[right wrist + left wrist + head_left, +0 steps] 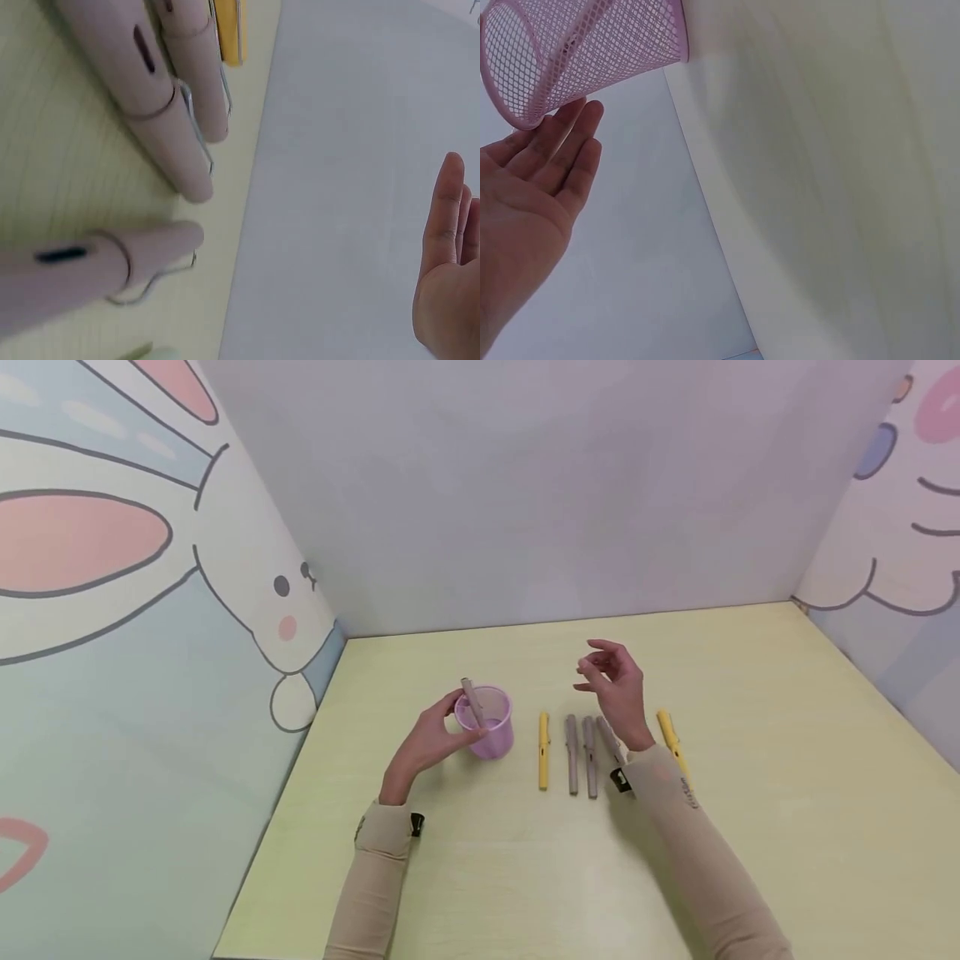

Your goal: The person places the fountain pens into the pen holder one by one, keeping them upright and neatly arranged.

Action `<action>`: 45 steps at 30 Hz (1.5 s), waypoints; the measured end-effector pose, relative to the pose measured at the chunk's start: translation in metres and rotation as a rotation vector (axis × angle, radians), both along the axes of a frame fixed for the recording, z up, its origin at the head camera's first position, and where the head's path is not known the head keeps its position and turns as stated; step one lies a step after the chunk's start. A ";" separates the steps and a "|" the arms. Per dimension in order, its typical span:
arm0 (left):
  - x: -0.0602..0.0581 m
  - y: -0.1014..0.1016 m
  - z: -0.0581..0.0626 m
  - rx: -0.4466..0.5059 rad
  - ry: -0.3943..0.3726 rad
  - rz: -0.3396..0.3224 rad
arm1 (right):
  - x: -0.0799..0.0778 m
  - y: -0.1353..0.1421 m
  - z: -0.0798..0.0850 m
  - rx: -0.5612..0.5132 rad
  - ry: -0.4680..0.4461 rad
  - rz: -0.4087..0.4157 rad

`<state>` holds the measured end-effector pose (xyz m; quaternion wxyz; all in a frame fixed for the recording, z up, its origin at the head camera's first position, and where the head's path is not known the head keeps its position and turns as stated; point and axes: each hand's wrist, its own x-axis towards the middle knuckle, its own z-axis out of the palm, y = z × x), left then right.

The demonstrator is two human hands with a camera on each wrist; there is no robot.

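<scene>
My left hand (432, 742) grips a pink mesh pen cup (497, 745), its thumb at the near rim and fingers round the left side. In the left wrist view the fingers (577, 161) lie against the mesh. A greyish-pink pen (472, 700) leans inside the cup, its top above the rim. My right hand (617, 687) hovers over the table, fingers loosely bent and holding nothing. Below it lie greyish-pink pens (572, 756), one partly hidden by the wrist; their clips (199, 124) show in the right wrist view.
A yellow pen (543, 752) lies left of the row, nearest the cup. Another yellow pen (670, 733) lies right of my right wrist, partly behind the sleeve. The pale wooden table (757, 727) meets a grey back wall (555, 493) and a cartoon-painted left wall (135, 718).
</scene>
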<state>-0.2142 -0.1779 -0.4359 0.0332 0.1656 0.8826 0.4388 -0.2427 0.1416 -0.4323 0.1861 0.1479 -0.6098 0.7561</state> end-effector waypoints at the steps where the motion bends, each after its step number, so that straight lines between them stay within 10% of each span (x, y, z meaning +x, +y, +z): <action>1: -0.001 0.000 -0.001 -0.002 -0.001 -0.001 | 0.000 0.005 0.000 -0.003 -0.003 -0.005; 25: -0.004 -0.002 -0.003 -0.012 0.002 -0.005 | 0.024 0.099 0.006 0.034 -0.191 -0.095; 45: -0.002 -0.001 -0.002 -0.015 -0.011 -0.001 | 0.041 0.143 0.000 0.422 -0.482 -0.079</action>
